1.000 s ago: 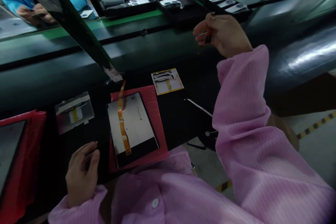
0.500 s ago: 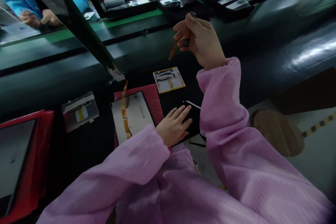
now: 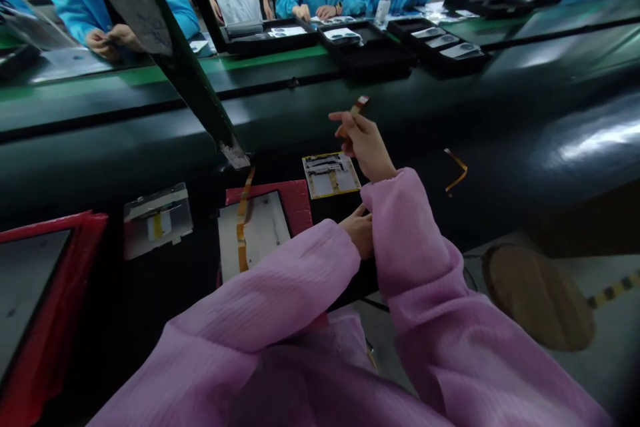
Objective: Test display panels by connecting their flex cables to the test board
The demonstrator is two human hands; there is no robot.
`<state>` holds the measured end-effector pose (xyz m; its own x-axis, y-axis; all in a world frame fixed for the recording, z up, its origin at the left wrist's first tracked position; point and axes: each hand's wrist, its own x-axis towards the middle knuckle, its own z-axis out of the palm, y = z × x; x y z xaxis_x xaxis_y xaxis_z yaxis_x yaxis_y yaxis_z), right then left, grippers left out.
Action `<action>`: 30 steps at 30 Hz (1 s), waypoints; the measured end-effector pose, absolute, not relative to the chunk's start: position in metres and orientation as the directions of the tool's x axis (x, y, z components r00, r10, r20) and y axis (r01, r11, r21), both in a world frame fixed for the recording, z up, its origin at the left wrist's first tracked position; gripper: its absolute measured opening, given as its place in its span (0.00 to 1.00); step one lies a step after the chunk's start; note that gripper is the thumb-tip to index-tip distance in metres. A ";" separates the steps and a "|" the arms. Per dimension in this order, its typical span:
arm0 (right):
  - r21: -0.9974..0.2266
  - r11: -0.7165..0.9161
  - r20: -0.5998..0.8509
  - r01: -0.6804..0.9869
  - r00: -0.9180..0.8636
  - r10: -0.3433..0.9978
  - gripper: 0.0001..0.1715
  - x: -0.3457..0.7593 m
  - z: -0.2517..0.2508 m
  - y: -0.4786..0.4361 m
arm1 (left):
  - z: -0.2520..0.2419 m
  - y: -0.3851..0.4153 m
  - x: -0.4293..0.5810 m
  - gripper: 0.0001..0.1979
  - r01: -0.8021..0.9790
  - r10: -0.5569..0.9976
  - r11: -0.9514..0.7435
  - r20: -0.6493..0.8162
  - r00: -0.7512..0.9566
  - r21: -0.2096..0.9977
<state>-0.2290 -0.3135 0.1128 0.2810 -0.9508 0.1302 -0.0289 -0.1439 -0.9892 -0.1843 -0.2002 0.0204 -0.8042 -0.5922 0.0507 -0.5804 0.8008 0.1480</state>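
Note:
My right hand [image 3: 367, 147] is raised over the black bench, pinching an orange flex cable [image 3: 359, 105] whose end sticks up past the fingertips. Lower down, my left hand [image 3: 359, 232] reaches behind the right sleeve, which hides most of its fingers. Just beyond it lies a square white-and-clear plate [image 3: 333, 177] with yellow edges. A flat pale panel [image 3: 267, 223] rests on red wrap [image 3: 295, 200], with a long orange flex cable [image 3: 241, 230] lying across it. Another bent flex cable [image 3: 465, 170] lies on the dark surface to the right.
A clear plate [image 3: 173, 223] and another panel on red wrap [image 3: 80, 267] are on the left. A slanted green post [image 3: 195, 100] rises from the bench. Black trays [image 3: 370, 60] stand across it, near people in blue. A round wooden stool [image 3: 540, 297] is at right.
My right hand has come down and nearer, still holding the flex cable. My left hand has slid right, behind the right sleeve. The bent cable at right now shows. The view has tilted up.

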 end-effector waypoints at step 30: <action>-0.859 -0.358 0.166 -0.367 0.462 -0.871 0.10 -0.233 0.035 -0.331 | 0.051 -0.137 -0.099 0.27 -0.851 -0.839 0.454 -0.195 -0.508 0.263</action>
<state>-0.2330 -0.3315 0.0350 0.4619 -0.8712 0.1662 -0.3669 -0.3582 -0.8585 -0.0986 -0.1373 0.0513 -0.5083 -0.8388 -0.1951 -0.8510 0.4545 0.2632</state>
